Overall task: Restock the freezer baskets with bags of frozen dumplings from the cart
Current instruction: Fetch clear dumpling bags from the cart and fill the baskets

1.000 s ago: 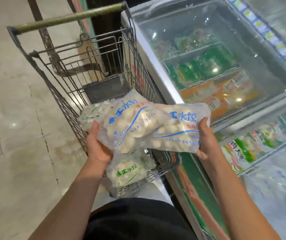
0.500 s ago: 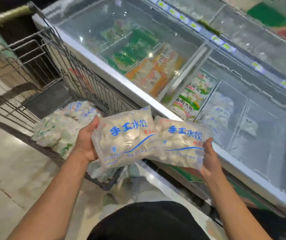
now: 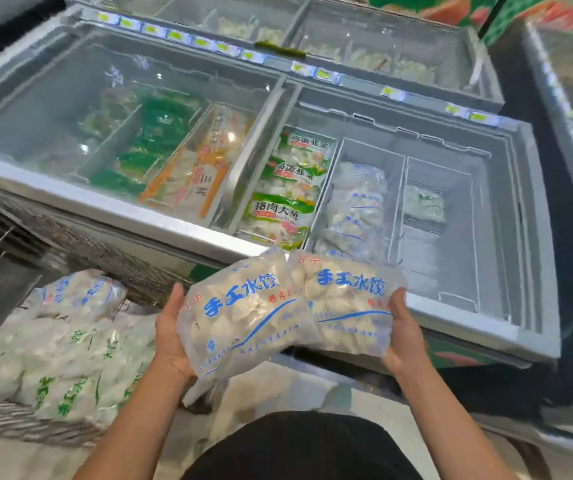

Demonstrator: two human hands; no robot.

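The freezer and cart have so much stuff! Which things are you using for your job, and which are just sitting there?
For the job:
- two blue-print dumpling bags, held between left hand and right hand
- cart with more bags
- basket of blue-print bags
- nearly bare basket

Just sitting there:
- green packets
- orange packets
- price tags

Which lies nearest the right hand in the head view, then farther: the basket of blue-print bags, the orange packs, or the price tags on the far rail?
From the right hand:
1. Basket of blue-print bags, just beyond it in the open freezer.
2. Orange packs, farther left under the glass lid.
3. Price tags, along the far rail at the back.
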